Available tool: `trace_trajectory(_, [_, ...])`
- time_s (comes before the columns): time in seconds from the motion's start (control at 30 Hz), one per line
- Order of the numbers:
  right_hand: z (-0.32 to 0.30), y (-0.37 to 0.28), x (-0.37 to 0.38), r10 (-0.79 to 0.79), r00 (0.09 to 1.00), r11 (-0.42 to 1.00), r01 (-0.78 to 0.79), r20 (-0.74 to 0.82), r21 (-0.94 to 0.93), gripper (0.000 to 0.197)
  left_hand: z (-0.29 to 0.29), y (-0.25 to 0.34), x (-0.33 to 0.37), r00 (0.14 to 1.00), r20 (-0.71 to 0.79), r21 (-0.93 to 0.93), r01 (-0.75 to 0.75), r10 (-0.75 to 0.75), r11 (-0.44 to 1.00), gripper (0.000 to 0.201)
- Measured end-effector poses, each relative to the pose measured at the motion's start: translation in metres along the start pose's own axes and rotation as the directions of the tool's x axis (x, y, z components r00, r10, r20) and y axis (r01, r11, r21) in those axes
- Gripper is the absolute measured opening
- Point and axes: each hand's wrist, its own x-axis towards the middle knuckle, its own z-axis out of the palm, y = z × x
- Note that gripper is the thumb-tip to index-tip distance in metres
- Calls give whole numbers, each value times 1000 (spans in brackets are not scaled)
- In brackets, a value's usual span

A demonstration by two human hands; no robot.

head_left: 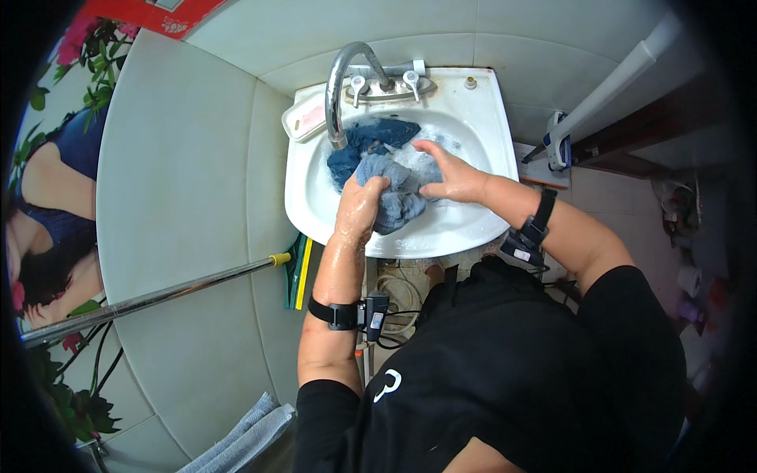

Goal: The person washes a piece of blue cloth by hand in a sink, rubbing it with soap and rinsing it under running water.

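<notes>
My left hand (359,208), wet and with suds on it, is closed on the left side of a bunched grey-blue cloth (400,211) in the white sink (303,193). My right hand (456,175) is at the cloth's right side with thumb and fingers spread apart; whether its fingertips touch the cloth is hard to tell. White foam (418,162) lies between the hands. Behind the grey-blue cloth, a dark blue cloth (384,134) rests in the basin. The curved metal faucet (334,91) hangs over the basin's left part, its outlet close above the dark cloth.
Two white tap handles (412,83) flank the faucet base. On the sink's left corner sits a soap dish (307,120) with something pinkish inside. A metal pole with a green and yellow squeegee head (298,272) leans at left. A grey towel (244,437) hangs lower left; a white-handled mop (615,83) stands right.
</notes>
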Motion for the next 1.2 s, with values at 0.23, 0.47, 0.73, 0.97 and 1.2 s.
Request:
trace_trajectory(0.23, [4, 4, 37, -27, 988, 992, 45, 150, -116, 51, -5, 62, -41, 924, 185, -33, -333, 333, 942, 33])
trace_trajectory(0.47, [-53, -73, 31, 124, 982, 919, -58, -145, 389, 41, -53, 0, -13, 987, 96, 390, -156, 129, 908, 50])
trace_trajectory(0.73, [-36, -105, 28, 201, 980, 729, -151, 2, 668, 44, 21, -28, 18, 715, 283, 391, -694, 639, 604, 126])
trace_trajectory(0.97, [-53, -104, 31, 208, 976, 853, -209, 56, 477, 58, 34, -22, 38, 918, 97, 371, -392, 385, 842, 66])
trace_trajectory(1.2, [-57, -77, 38, -530, 750, 156, 545, 395, -824, 65, 14, -27, 37, 840, 541, -169, 52, 49, 984, 46])
